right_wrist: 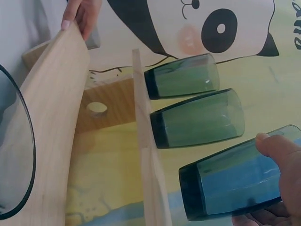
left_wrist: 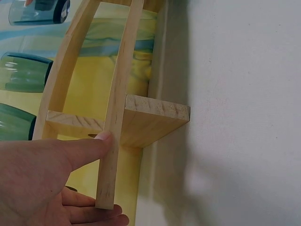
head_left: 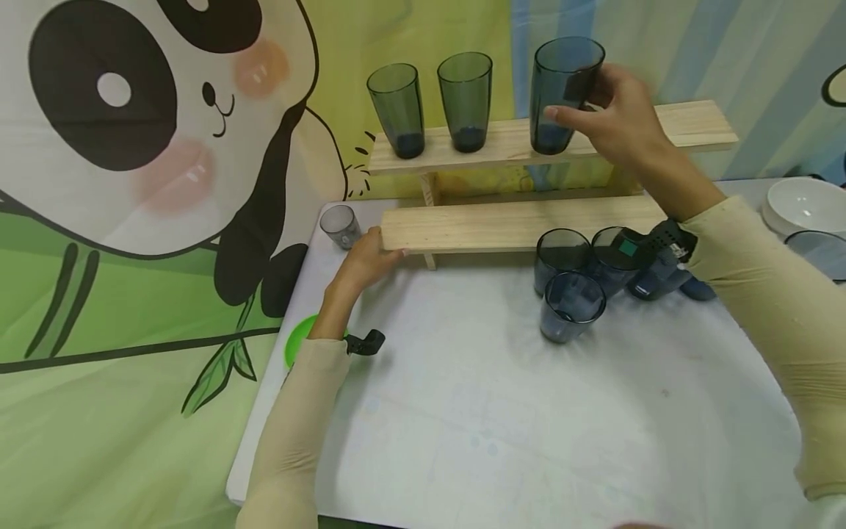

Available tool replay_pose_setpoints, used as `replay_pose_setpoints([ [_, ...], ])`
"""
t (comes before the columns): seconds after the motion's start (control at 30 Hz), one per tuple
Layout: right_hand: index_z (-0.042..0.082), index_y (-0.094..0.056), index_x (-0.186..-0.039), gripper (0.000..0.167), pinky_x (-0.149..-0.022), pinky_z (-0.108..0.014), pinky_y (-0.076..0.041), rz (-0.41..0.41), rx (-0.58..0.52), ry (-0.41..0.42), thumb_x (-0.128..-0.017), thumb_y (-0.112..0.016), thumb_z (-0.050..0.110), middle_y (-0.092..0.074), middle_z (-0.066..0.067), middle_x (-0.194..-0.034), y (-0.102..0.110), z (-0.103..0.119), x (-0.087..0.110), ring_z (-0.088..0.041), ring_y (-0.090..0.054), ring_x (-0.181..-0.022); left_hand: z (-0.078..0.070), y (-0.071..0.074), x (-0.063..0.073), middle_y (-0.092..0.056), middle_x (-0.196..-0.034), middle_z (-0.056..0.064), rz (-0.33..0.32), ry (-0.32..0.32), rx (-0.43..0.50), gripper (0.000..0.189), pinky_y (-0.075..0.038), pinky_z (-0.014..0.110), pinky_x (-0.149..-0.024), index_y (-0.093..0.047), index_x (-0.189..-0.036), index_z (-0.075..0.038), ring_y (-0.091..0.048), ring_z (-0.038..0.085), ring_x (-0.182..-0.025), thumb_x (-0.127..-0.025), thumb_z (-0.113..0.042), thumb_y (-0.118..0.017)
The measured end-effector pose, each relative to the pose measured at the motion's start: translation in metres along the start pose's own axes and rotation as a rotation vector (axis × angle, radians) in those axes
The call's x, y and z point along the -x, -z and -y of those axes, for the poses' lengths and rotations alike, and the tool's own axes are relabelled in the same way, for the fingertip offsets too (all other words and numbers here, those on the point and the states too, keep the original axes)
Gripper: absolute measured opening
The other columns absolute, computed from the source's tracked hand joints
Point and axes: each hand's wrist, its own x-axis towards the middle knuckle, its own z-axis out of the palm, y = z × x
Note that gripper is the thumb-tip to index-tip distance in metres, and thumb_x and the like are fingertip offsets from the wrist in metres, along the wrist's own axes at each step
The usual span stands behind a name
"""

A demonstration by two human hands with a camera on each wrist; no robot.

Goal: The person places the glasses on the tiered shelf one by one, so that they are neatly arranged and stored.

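Note:
My right hand (head_left: 624, 121) grips a tall dark tinted drinking glass (head_left: 551, 95) around its side, thumb toward the front. In the head view its base overlaps the upper board (head_left: 509, 139) of a two-tier wooden shelf; the right wrist view shows a narrow gap beneath it. Two matching glasses, one at the left end (head_left: 399, 106) and one beside it (head_left: 465, 95), stand upright on that board. With thumb above and fingers below, my left hand (head_left: 366, 261) holds the left end of the lower board (left_wrist: 120, 89).
Several dark glasses (head_left: 571, 308) cluster on the white table (head_left: 463, 411) before the shelf's right half, partly behind my right forearm. A small grey glass (head_left: 340, 226) stands left of the shelf. A green dish (head_left: 299, 339) lies by my left forearm. White bowls (head_left: 803, 206) sit far right.

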Motion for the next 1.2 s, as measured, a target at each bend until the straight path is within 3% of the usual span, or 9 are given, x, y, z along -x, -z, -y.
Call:
replay_pose_setpoints([
  [0.1,0.014,-0.052,-0.148,0.062,-0.123,-0.034,-0.037,0.007,-0.003,-0.018,-0.096,-0.078,0.036,-0.057,-0.001,-0.147,-0.007,-0.002,-0.01,-0.017,-0.047,-0.148,0.0,0.0,0.0,-0.052,-0.149,0.027,0.0,0.005,-0.005,0.075,-0.041,0.055,-0.116,-0.038,-0.154,0.006,-0.052,0.04,-0.137,-0.102,-0.038,-0.07],
  [0.27,0.013,-0.053,-0.142,0.058,-0.12,-0.032,-0.039,-0.007,-0.04,-0.03,-0.095,-0.079,0.034,-0.058,0.004,-0.136,-0.015,-0.006,-0.024,-0.019,-0.05,-0.144,-0.001,0.001,-0.001,-0.051,-0.151,0.028,0.003,-0.005,-0.012,0.076,-0.04,0.055,-0.118,-0.037,-0.155,0.006,-0.05,0.041,-0.14,-0.102,-0.037,-0.07],
  [0.47,0.011,-0.049,-0.152,0.067,-0.122,-0.03,-0.036,0.004,-0.012,-0.025,-0.096,-0.077,0.036,-0.056,-0.005,-0.15,-0.021,-0.008,-0.035,-0.019,-0.049,-0.145,-0.002,0.002,-0.001,-0.049,-0.153,0.028,0.012,-0.005,-0.019,0.077,-0.039,0.054,-0.119,-0.036,-0.156,0.007,-0.049,0.041,-0.142,-0.102,-0.036,-0.07],
  [0.67,0.013,-0.043,-0.157,0.072,-0.123,-0.03,-0.034,0.019,0.04,-0.032,-0.098,-0.075,0.04,-0.05,-0.008,-0.159,-0.026,-0.009,-0.04,-0.018,-0.044,-0.15,-0.003,0.002,-0.001,-0.049,-0.153,0.029,0.019,0.007,-0.021,0.078,-0.04,0.055,-0.118,-0.035,-0.157,0.007,-0.049,0.041,-0.141,-0.102,-0.036,-0.07],
  [1.2,0.015,-0.038,-0.16,0.078,-0.125,-0.033,-0.033,0.031,0.091,-0.055,-0.098,-0.072,0.049,-0.043,-0.009,-0.163,-0.027,-0.012,-0.041,-0.02,-0.039,-0.153,-0.003,0.001,0.0,-0.05,-0.151,0.028,0.013,0.006,-0.016,0.077,-0.04,0.055,-0.117,-0.037,-0.156,0.006,-0.05,0.041,-0.14,-0.102,-0.038,-0.07],
])
